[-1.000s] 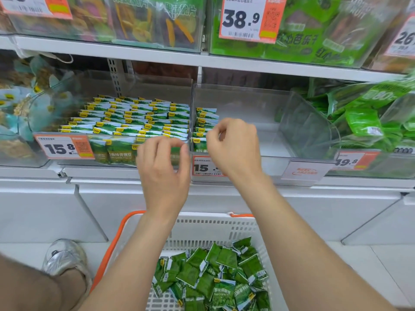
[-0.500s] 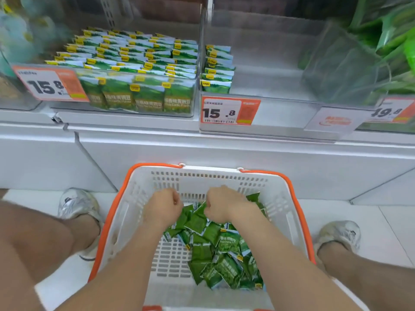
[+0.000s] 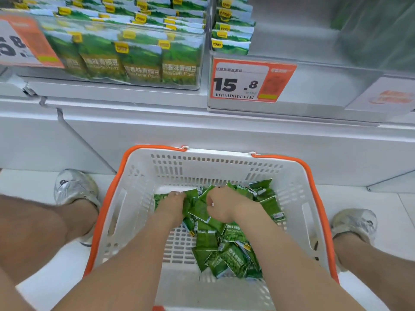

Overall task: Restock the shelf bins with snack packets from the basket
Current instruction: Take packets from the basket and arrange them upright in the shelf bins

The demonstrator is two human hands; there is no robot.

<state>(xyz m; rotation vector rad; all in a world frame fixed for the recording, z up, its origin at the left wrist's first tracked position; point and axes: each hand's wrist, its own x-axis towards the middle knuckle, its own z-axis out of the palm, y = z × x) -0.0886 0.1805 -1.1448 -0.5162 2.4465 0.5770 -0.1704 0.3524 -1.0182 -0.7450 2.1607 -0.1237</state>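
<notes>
While the person crouches with the left shoe point(image 3: 74, 187) planted on the floor, the basket point(image 3: 215, 153) sits between the feet, below the shelf. Up at the left, the left bin point(image 3: 200, 59) is packed tight with upright green packs, row behind row, so it looks to need nothing more.

In the basket, the left hand point(image 3: 173, 206) lies knuckles-up on the far left edge of the loose snack packets point(image 3: 231, 254). Its fingers dip out of sight into the foil, so whether its grip has closed on anything cannot be told. Just beside it, the right hand point(image 3: 224, 208) has its grip curled round a packet or two at the top of the heap. Most of the packets lie towards the basket's right side.

Above and to the right, the right bin point(image 3: 314, 70) holds one short file of packs point(image 3: 232, 39) against its left wall, behind the price label point(image 3: 249, 80) reading 15.8. There looks to be room beside that file for this load.

The step in hand is judged to be gathering a handful. To do it well, each hand should square several packets face to face, the same way up, and pinch them firmly across the flat sides, since slick foil will likely slide. The right shoe point(image 3: 354, 225) stands near the basket's right side.
</notes>
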